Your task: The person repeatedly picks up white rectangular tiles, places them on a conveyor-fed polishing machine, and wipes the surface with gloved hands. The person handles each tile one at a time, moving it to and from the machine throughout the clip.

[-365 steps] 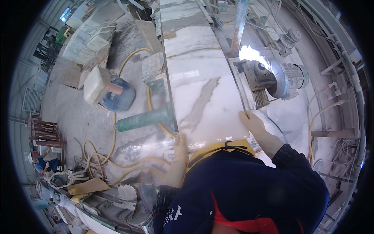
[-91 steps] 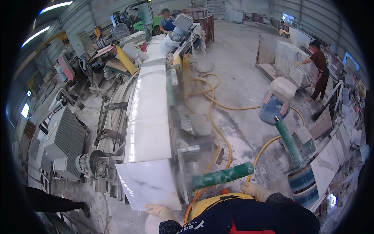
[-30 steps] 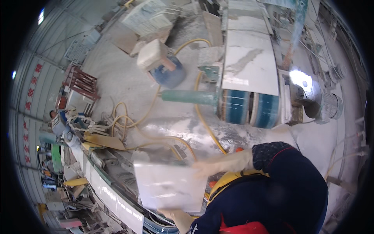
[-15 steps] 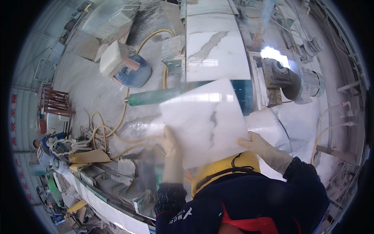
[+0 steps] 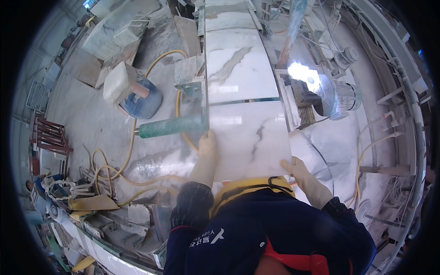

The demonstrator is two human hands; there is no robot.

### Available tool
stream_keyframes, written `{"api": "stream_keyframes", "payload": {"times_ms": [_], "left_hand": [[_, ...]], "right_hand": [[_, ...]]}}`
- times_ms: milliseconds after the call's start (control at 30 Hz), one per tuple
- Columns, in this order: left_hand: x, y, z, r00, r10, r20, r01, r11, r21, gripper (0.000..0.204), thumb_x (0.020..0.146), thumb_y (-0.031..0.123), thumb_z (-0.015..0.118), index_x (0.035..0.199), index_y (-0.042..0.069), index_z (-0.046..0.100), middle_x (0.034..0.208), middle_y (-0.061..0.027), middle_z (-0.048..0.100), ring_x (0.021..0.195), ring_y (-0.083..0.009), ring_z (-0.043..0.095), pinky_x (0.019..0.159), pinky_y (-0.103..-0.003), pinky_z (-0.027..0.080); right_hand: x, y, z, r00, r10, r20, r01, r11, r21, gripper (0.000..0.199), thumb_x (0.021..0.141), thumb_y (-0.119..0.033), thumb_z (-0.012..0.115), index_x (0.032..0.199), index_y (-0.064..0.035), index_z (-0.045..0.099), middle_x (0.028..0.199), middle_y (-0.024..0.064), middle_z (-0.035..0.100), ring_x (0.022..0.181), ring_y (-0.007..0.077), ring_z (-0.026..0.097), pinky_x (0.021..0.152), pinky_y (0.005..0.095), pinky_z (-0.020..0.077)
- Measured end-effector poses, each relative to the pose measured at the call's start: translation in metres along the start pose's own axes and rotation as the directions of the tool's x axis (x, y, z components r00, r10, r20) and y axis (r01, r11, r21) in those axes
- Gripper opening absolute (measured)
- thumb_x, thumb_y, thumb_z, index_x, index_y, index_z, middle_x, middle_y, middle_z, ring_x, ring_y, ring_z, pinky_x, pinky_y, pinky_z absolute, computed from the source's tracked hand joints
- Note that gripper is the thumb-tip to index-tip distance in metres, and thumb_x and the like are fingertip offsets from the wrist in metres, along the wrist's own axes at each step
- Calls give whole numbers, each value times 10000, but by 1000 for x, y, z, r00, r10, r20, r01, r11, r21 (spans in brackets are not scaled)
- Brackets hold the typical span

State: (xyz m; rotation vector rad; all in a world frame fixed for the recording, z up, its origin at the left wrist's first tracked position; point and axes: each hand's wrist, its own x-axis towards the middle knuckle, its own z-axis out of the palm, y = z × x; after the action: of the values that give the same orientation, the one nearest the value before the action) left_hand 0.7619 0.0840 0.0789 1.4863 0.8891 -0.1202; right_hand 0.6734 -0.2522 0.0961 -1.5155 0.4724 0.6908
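A polished white tile [image 5: 236, 142] with a grey vein lies flat on the green conveyor belt [image 5: 256, 100], squared up in front of my body. My left hand [image 5: 208, 149], in a cream rubber glove, grips the tile's left edge. At its near right corner my gloved right hand [image 5: 295, 167] holds the edge between thumb and fingers. Just beyond lies another veined white tile [image 5: 243, 64], with a narrow gap of belt between the two. A green roller [image 5: 172, 126] sticks out to the left of the conveyor, close to my left hand.
An electric motor [image 5: 341, 96] with a gearbox stands right of the conveyor. At the left, a blue barrel [image 5: 144, 98] carries a white container [image 5: 120, 85]. A yellow hose [image 5: 130, 151] coils over the dusty floor. Stone offcuts [image 5: 140, 215] stand at the lower left.
The tile has gone from tilted and raised above the belt to flat and aligned behind the far tile. Both hands moved with it, keeping hold of its edges.
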Motion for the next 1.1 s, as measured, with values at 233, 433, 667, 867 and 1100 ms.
{"api": "stream_keyframes", "payload": {"times_ms": [233, 433, 667, 867, 1100], "left_hand": [[21, -9, 7, 998, 58, -3, -58, 997, 60, 500, 1014, 337, 503, 1284, -63, 633, 1101, -172, 697, 942, -237, 644, 847, -386, 522], [38, -21, 7, 998, 60, 15, -62, 994, 95, 499, 1016, 362, 508, 1239, -55, 666, 1053, -175, 714, 934, -252, 654, 860, -393, 522], [60, -23, 7, 999, 16, 37, -16, 1000, 5, 521, 1017, 376, 529, 1288, -57, 631, 1107, -158, 698, 951, -242, 652, 863, -398, 527], [65, -21, 1, 993, 31, 111, -36, 998, 43, 547, 1034, 397, 537, 1376, -28, 575, 1203, -177, 670, 1060, -250, 636, 954, -395, 510], [62, -31, 18, 918, 370, -146, -335, 917, 216, 519, 1022, 307, 586, 1399, -37, 491, 1167, -151, 666, 1033, -237, 639, 926, -386, 523]], "right_hand": [[10, -13, 1, 998, 20, -51, -19, 1000, 11, 420, 1015, -230, 658, 1311, 67, 625, 1213, 119, 715, 1097, 188, 676, 960, 347, 525], [11, -20, -1, 998, 59, -31, -61, 997, -49, 428, 1024, -230, 644, 1341, 57, 616, 1232, 116, 712, 1116, 191, 672, 984, 345, 513], [23, -15, 2, 998, 52, -21, -52, 999, -2, 423, 1021, -250, 646, 1332, 36, 633, 1221, 119, 720, 1120, 199, 672, 993, 349, 506], [38, -31, -4, 989, -109, -101, 67, 933, -353, 553, 962, -277, 687, 1403, 34, 569, 1299, 181, 681, 1196, 263, 651, 1041, 379, 485], [102, -99, 15, 759, -645, 91, 389, 337, -857, 756, 917, -318, 644, 1522, 64, 401, 1585, 304, 378, 1492, 418, 352, 1230, 468, 292]]}}
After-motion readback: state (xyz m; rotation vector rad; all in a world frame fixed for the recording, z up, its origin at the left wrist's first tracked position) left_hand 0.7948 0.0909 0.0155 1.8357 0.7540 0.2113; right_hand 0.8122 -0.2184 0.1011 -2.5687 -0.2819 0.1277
